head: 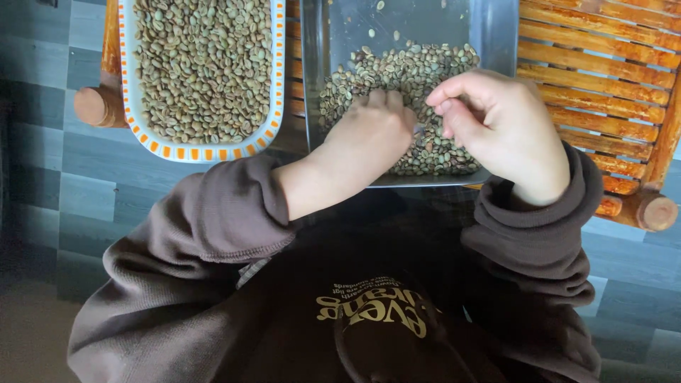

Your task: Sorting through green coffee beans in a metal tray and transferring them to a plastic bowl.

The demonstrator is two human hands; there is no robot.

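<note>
Sorting pale green coffee beans (418, 106) in our shiny metal tray (496, 28): left hand (372, 131) curled into them, right hand (496, 120) pinching, contents unclear; white orange-rimmed dish (273, 106) already full.

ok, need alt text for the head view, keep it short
Both hands, left hand and right hand, pick through pale green coffee beans in a metal tray. Beside it, an orange-rimmed dish full of beans sits on a wooden slatted bench.

Slatted wooden bench (603, 64) bearing a bean-filled white dish (206, 150) beside a metal tray (496, 28).
</note>
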